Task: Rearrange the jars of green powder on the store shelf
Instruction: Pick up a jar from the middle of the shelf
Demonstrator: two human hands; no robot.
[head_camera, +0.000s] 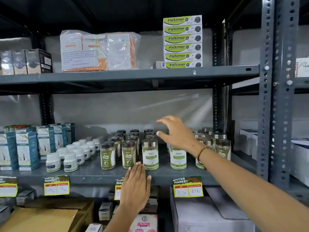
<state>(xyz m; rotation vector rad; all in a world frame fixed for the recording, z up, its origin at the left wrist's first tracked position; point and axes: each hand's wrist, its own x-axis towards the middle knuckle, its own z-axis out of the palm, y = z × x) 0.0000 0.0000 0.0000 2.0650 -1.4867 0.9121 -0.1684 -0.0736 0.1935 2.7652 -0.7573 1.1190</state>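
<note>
- The jars of green powder stand on the middle shelf [93, 173] of a grey steel rack, in files running front to back, so each file shows one label at the shelf edge.
- Two files carry dark lids; their front jars are the left dark-lidded jar [107, 155] and its neighbour [128, 154], standing close side by side.
- Just right of these stands a silver-lidded jar [150, 154] with a white-and-green label, upright and near the front edge. A second silver-lidded jar [178, 159] sits further right, a clear gap between the two.
- The right hand [177, 133] is spread wide, fingers apart, gripping nothing. It hangs above and behind the second silver-lidded jar, seemingly reaching for the jars deeper on the shelf. The forearm hides part of the rear group [217, 139].
- The left hand [136, 185] is flat and open, fingers together, holding nothing. Its fingertips lie at the shelf lip beside the foot of the first silver-lidded jar; contact cannot be confirmed. Judged purpose: to steady or nudge the front row into line.
- Yellow price tags [188, 187] hang below the shelf edge, matching the files above.
- Small white bottles [70, 161] stand left of the jars, well clear.
</note>
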